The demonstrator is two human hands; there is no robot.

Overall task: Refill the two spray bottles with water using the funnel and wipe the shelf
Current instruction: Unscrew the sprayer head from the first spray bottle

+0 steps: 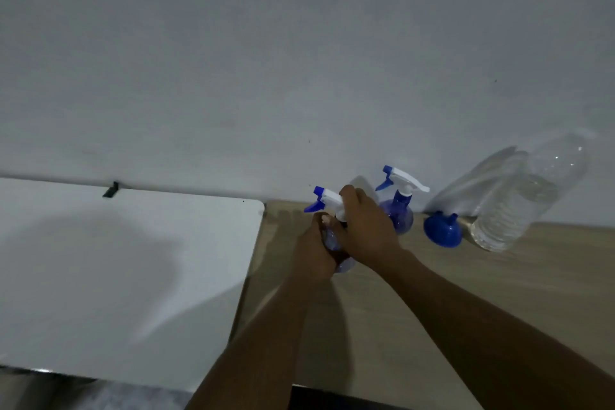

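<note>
White shelf (133,260) was seen leftmost. On the wooden counter (499,280), the near spray bottle (324,198) was gripped round its body by the left hand (314,250) and round its neck by the right hand (366,226); just behind were set a second spray bottle (399,206), then a blue funnel (442,233) and a water bottle (515,206).

text: none legible | labels: none | numbers: none | signs: none

One view only: head cam, wide-angle, worn on your head. Faces forward and down, along your forearms toward wall (299,43), which eats whole top half. Close-up range: your left hand (314,250) and right hand (366,226), both gripping spray bottle (324,197), land just right of centre. White panel (116,260) lower left, wooden top (499,276) lower right. Forearms enter from bottom edge and bottom right corner.
</note>
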